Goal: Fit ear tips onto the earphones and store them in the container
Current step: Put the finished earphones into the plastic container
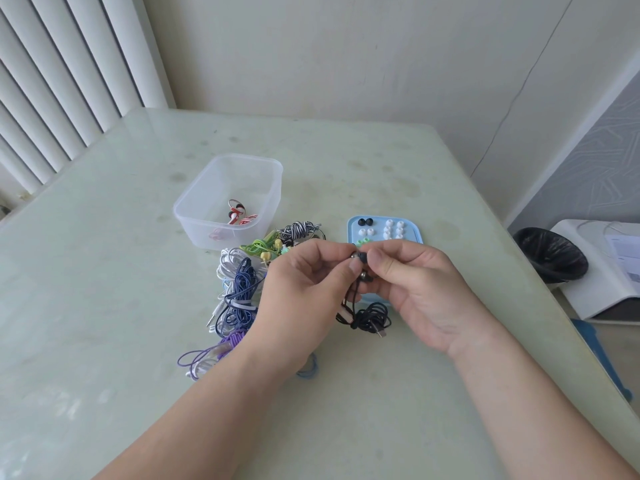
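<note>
Black silicone ear tip [363, 257] is pinched between thumb and forefinger of the right hand [415, 285] and meets the metal nozzle of the black wired earphones [370, 315], whose bud the left hand [304, 282] pinches; their coiled cable trails at six o'clock. The tip should go on best held square to the nozzle and pushed with a slight twist until it seats, the bud gripped close behind. Pale blue tray [414, 233] of spare tips lies at twelve o'clock, a heap of coiled earphones [239, 289] at nine, and the clear plastic container [194, 216], holding a red-and-white pair [237, 214], at ten.
</note>
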Demonstrator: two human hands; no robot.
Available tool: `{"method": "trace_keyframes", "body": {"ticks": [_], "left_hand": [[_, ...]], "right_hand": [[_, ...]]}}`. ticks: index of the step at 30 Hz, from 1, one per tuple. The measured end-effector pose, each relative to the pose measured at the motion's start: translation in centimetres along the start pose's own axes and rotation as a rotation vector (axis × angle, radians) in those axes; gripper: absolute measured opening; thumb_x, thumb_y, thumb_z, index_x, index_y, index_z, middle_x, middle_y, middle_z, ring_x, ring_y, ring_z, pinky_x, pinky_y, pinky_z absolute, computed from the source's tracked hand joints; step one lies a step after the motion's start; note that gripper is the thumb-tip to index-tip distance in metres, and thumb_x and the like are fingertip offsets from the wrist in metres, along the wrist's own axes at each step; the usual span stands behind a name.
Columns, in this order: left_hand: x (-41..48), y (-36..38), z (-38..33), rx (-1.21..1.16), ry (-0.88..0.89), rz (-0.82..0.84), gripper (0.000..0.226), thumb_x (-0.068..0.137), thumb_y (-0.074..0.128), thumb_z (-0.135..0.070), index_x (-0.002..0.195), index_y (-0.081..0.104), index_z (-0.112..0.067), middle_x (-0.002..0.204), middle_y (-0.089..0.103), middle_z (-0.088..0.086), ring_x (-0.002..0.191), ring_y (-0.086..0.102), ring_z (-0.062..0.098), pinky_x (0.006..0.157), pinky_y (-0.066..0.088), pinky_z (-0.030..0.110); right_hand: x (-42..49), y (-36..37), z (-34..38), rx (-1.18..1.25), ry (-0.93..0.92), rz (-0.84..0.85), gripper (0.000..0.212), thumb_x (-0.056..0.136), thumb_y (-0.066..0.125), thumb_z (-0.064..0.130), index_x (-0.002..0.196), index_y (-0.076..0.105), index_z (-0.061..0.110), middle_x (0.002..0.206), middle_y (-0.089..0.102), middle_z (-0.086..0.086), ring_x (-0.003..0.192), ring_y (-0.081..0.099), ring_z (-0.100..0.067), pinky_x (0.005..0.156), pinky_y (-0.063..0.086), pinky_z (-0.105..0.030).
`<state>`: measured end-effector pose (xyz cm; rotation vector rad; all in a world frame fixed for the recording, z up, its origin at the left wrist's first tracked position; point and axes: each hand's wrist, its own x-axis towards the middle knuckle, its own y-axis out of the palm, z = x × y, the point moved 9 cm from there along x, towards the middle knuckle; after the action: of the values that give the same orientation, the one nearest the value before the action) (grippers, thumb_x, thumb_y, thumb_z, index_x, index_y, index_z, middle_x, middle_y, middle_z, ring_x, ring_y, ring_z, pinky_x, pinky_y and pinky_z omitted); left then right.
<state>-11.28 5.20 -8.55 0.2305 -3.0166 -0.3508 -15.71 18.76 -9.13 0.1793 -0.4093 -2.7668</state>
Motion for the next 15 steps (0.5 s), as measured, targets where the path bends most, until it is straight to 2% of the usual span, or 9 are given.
{"method": "trace_keyframes", "body": {"ticks": [3,7,11,15], "left_hand": [[0.1,0.1,0.2,-0.012,-0.022,0.042,0.009,0.096,0.067,0.004,0.093,0.072,-0.004,0.073,0.073,0.005,0.059,0.067,0.014,0.057,0.053,0.020],[0.2,0.3,0.8,-0.044,-0.064,0.060,0.005,0.096,0.067,0.002,0.099,0.071,0.000,0.080,0.075,0.009,0.068,0.069,0.020,0.065,0.056,0.027],[0.3,0.2,1.5,-0.119,-0.142,0.057,0.021,0.088,0.076,0.006,0.106,0.067,0.002,0.086,0.075,0.015,0.073,0.070,0.026,0.070,0.057,0.031],[0.7,-0.9,1.4,-0.218,-0.169,-0.031,0.025,0.089,0.074,0.008,0.112,0.065,0.002,0.089,0.070,0.016,0.075,0.069,0.027,0.070,0.057,0.030]], "right_hand": [[0.0,0.1,-0.2,0.015,0.031,0.040,0.011,0.081,0.067,0.009,0.083,0.076,0.003,0.085,0.073,-0.016,0.071,0.067,-0.028,0.069,0.060,-0.033],[0.0,-0.1,-0.2,-0.005,0.047,0.023,0.012,0.082,0.068,0.010,0.086,0.075,0.001,0.086,0.071,-0.019,0.073,0.065,-0.030,0.067,0.060,-0.033],[-0.2,-0.6,0.3,-0.115,-0.004,-0.042,0.016,0.084,0.072,0.014,0.092,0.075,0.000,0.089,0.072,-0.027,0.074,0.066,-0.036,0.067,0.058,-0.038],[-0.1,-2.2,1.8,-0.317,-0.095,-0.234,0.009,0.089,0.077,0.017,0.091,0.079,0.008,0.081,0.075,-0.012,0.069,0.066,-0.022,0.063,0.054,-0.032]]}}
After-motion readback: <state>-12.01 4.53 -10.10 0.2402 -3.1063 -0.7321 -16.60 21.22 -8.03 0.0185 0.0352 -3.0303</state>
